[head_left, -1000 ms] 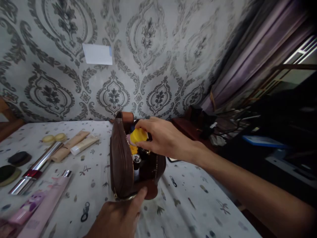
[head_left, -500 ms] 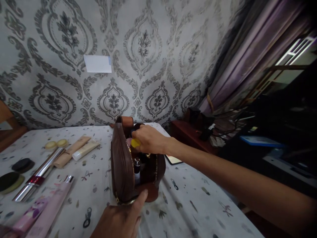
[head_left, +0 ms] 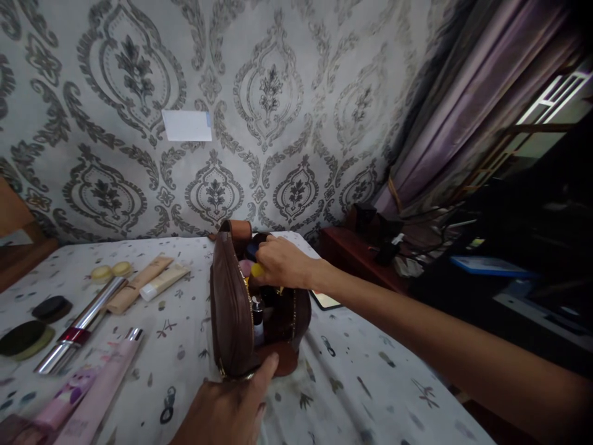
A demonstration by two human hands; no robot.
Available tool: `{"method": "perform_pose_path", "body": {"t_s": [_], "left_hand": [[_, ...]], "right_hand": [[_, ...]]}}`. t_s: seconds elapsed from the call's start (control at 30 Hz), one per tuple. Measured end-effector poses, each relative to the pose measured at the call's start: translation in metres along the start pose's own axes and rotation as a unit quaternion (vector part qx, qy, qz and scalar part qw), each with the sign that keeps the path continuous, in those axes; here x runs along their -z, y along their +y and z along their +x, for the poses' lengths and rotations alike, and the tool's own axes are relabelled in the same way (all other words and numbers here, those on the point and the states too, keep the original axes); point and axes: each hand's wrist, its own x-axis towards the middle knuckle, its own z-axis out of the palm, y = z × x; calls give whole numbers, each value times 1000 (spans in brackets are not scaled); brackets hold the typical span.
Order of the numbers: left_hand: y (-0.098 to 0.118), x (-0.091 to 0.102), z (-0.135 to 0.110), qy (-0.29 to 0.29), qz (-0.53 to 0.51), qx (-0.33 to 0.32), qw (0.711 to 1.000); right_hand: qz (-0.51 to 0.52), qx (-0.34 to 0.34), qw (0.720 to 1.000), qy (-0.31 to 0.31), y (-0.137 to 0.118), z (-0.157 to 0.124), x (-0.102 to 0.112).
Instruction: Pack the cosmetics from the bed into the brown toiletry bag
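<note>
A brown leather pouch [head_left: 231,309] stands open on the patterned tablecloth [head_left: 352,383]. My right hand [head_left: 282,264] reaches into its top, fingers closed round a yellow-capped item [head_left: 257,270] that is mostly sunk inside. Beside it in the pouch I see a pink item [head_left: 244,267] and a small silver-topped bottle [head_left: 257,312]. My left hand [head_left: 227,411] holds the near end of the pouch, thumb pressed against its lower edge; the other fingers are out of sight.
Left of the pouch lie beige tubes [head_left: 143,281], a silver and red tube [head_left: 78,327], pink tubes [head_left: 88,395], two round yellow pads [head_left: 111,271] and dark compacts [head_left: 28,334]. A phone [head_left: 325,300] lies behind the pouch. Dark clutter [head_left: 417,247] fills the right.
My right hand has pushed the yellow-capped item from above the opening down into the pouch, so little of it shows now. My left hand has stayed on the pouch.
</note>
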Motion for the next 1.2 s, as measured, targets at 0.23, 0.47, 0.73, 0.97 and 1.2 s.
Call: {"method": "perform_pose_path", "body": {"t_s": [0.23, 0.47, 0.73, 0.97, 1.2], "left_hand": [[1, 6, 2, -23, 1, 9, 1000], [8, 15, 6, -88, 3, 35, 995], [12, 46, 11, -146, 26, 103, 984], [2, 87, -18, -120, 38, 107, 986], [-37, 119, -64, 42, 13, 184, 982]], "right_hand": [[-3, 9, 1000, -8, 2, -3, 3], [1, 15, 1000, 12, 2, -2, 0], [97, 69, 964, 237, -6, -10, -15], [239, 115, 857, 441, -59, -35, -10], [330, 232, 803, 439, -137, -56, -18]]}}
